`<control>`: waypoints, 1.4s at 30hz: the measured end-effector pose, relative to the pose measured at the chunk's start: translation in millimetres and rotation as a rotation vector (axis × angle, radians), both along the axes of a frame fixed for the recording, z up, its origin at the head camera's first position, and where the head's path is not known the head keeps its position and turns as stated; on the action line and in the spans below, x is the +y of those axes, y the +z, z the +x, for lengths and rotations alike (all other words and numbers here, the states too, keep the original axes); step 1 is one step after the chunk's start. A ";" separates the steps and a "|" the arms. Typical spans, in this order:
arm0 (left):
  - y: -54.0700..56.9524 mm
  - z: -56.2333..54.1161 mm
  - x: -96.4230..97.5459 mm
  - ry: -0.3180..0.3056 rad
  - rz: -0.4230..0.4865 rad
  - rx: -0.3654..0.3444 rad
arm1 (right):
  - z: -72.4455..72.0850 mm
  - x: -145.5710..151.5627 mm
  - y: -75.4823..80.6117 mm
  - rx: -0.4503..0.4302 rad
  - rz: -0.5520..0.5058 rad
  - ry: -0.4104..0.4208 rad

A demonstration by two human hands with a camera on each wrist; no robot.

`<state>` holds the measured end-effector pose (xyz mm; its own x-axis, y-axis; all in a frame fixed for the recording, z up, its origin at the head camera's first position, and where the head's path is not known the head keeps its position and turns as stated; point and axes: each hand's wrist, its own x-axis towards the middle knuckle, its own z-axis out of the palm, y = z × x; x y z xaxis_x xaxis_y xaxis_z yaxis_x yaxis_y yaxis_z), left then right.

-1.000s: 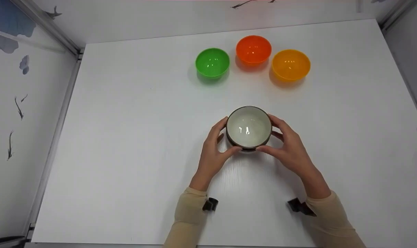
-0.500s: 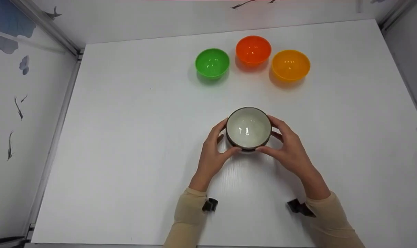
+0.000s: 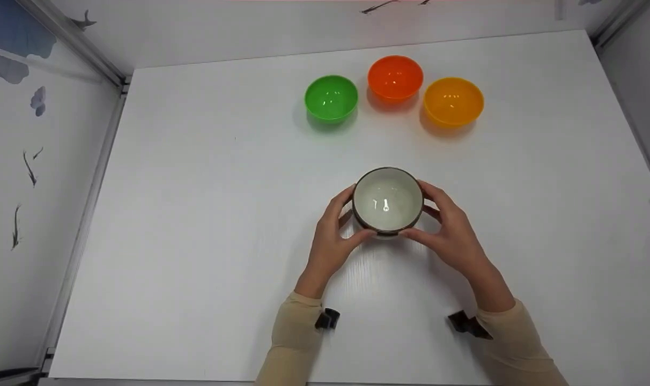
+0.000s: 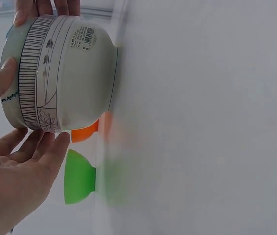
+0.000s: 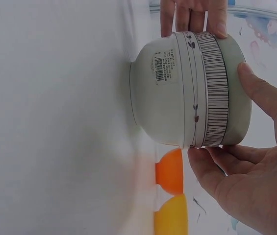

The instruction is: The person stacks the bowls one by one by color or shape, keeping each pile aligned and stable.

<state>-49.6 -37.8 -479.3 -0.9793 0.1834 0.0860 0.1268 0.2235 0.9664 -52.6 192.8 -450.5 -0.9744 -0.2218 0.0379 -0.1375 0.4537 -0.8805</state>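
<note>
A pale ceramic bowl [image 3: 388, 199] with a dark rim stands upright between both hands in the head view. In the left wrist view the bowl [image 4: 87, 73] shows a striped band, a leaf pattern and a barcode label. Beyond the band is a pale green upper part; I cannot tell whether it is a second, nested bowl. My left hand [image 3: 330, 244] grips the left side, thumb at the near edge. The right hand [image 3: 453, 236] holds the right side the same way. The base is at or very near the tabletop; contact is unclear.
Behind the held bowl stand a green bowl [image 3: 331, 99], an orange-red bowl [image 3: 394, 79] and a yellow-orange bowl [image 3: 453, 102], all upright on the white table [image 3: 196, 214]. White panels edge the table at the back and sides.
The ceramic bowl and both hands have shifted very slightly toward the person in the head view. Both hands keep their grip, and the coloured bowls stay in place.
</note>
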 end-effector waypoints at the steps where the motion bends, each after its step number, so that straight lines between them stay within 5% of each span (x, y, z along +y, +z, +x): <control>1: 0.1 0.1 0.0 -0.003 0.008 -0.002 | 0.2 0.1 -0.2 -0.001 0.000 0.000; 42: -0.4 1.0 -2.8 -0.029 0.007 -0.036 | 2.6 -0.5 -7.0 -0.073 -0.087 0.025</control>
